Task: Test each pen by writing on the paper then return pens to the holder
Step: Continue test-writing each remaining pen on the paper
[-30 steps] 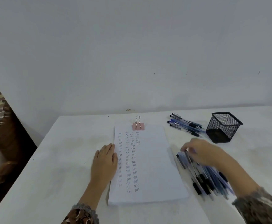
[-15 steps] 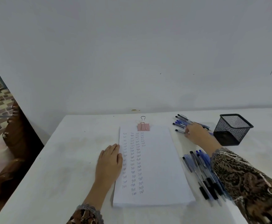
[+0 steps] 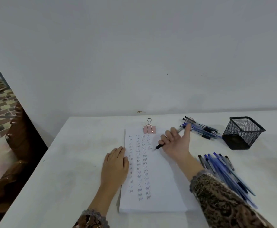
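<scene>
White paper stack (image 3: 164, 186) is laid centrally; black wire-mesh pen holder (image 3: 243, 134) is set far right; blue pen pile (image 3: 203, 129) left of it, second pile (image 3: 225, 171) nearer.

The right hand (image 3: 177, 145) hides the middle of the pen (image 3: 159, 146); a sleeve (image 3: 220, 199), cut off below, covers part of the blurred pen pile (image 3: 225, 170).

Soft, even light; faint shadows, wide-angle bending, slight blur.
</scene>
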The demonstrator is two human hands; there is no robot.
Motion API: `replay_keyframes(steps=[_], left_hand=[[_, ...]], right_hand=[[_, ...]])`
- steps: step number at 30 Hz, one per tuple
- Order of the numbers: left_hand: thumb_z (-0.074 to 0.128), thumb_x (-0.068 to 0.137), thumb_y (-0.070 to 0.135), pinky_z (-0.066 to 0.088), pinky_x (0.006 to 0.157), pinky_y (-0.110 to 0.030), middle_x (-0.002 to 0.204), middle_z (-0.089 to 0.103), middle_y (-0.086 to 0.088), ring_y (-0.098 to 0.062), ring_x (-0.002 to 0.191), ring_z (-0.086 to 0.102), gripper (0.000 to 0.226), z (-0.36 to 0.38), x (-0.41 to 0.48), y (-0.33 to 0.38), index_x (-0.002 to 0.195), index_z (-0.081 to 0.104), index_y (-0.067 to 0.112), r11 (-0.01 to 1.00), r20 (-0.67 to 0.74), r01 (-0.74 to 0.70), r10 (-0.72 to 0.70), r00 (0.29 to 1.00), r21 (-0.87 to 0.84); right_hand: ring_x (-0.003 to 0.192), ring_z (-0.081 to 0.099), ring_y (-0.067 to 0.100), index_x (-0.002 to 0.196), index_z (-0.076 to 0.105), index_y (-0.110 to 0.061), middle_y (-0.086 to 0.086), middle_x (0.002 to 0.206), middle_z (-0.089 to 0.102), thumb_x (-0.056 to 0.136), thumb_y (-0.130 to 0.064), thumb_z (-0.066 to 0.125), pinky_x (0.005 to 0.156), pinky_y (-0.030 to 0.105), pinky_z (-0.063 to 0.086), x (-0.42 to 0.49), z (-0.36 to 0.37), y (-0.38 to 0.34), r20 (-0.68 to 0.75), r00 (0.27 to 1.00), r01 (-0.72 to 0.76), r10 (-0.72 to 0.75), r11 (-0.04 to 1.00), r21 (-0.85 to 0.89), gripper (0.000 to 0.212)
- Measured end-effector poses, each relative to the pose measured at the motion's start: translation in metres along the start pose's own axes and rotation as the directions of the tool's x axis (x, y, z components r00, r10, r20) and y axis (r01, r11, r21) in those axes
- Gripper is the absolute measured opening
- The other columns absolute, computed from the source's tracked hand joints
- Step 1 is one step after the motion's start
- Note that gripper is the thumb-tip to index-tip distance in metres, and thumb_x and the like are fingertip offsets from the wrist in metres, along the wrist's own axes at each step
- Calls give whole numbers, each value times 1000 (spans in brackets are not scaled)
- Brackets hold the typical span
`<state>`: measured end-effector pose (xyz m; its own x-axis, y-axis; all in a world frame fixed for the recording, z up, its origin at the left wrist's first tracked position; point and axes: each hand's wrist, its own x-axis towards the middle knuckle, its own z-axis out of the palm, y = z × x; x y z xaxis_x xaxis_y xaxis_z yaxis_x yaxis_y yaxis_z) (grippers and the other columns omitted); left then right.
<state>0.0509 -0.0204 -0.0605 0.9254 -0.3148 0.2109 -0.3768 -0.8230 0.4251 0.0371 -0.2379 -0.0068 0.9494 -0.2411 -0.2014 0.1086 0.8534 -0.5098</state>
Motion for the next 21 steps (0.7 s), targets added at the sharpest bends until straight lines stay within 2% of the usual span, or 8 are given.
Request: replay_keyframes(steps=[5, 8, 11, 14, 16, 18, 19, 21], left_hand=[[32, 99, 26, 14, 118, -32, 149, 33, 3, -11, 139, 25, 45, -1, -1, 0, 143, 33, 15, 1000, -1, 5, -5, 1000, 1], [26, 99, 29, 14, 118, -32, 149, 33, 4, -11, 139, 25, 46, 0, -1, -1, 143, 32, 16, 1000, 2, 4, -4, 1000, 10], [27, 99, 28, 14, 117, -32, 149, 32, 4, -11, 139, 24, 46, 1, 0, -2, 143, 32, 16, 1000, 9, 1, -1, 1000, 13], [29, 99, 28, 13, 118, -31, 150, 31, 5, -10, 140, 22, 46, 0, 0, -2, 144, 30, 17, 1000, 10, 6, -6, 1000, 14], [29, 99, 28, 12, 118, -31, 150, 30, 5, -10, 140, 21, 46, 0, 0, -1, 144, 30, 17, 1000, 10, 9, -9, 1000, 15], [29, 99, 28, 11, 118, -31, 151, 30, 5, -10, 140, 21, 46, 0, 0, -1, 144, 30, 17, 1000, 12, 11, -11, 1000, 9], [28, 99, 28, 11, 118, -31, 151, 29, 5, -10, 141, 20, 46, -1, 0, -1, 144, 29, 17, 1000, 12, 10, -10, 1000, 8], [29, 99, 28, 10, 118, -31, 151, 29, 5, -10, 141, 20, 46, -1, 0, 0, 144, 29, 17, 1000, 11, 10, -10, 1000, 5]], right_hand=[[47, 8, 14, 47, 28, -18, -4, 42, 18, 79, -61, 36, 47, 23, 14, -4, -12, 20, -109, 991, 98, -71, 960, 264, 54], [37, 15, 13, 44, 29, -18, -4, 40, 18, 75, -53, 38, 44, 23, 14, -3, -15, 21, -127, 985, 151, -121, 952, 267, 47], [37, 14, 13, 44, 29, -18, -4, 39, 19, 65, -48, 43, 43, 22, 15, -2, -17, 23, -121, 980, 182, -156, 949, 258, 39], [36, 18, 12, 47, 34, -17, -4, 40, 20, 68, -56, 48, 42, 22, 17, -3, -13, 23, -95, 981, 186, -167, 952, 243, 47], [35, 20, 11, 57, 46, -16, -5, 40, 21, 72, -63, 53, 40, 21, 20, -1, -9, 21, -96, 980, 191, -174, 959, 209, 50], [34, 30, 8, 75, 61, -14, -6, 39, 31, 89, -49, 48, 39, 16, 31, 5, -7, 22, -112, 974, 211, -196, 966, 147, 40], [37, 40, 7, 80, 68, -13, -5, 42, 42, 96, -41, 41, 42, 15, 39, 8, -7, 23, -104, 973, 217, -206, 970, 109, 42], [55, 57, 12, 79, 75, -14, 0, 58, 62, 100, -42, 31, 55, 21, 49, 13, -7, 26, -73, 980, 187, -186, 982, 8, 56]])
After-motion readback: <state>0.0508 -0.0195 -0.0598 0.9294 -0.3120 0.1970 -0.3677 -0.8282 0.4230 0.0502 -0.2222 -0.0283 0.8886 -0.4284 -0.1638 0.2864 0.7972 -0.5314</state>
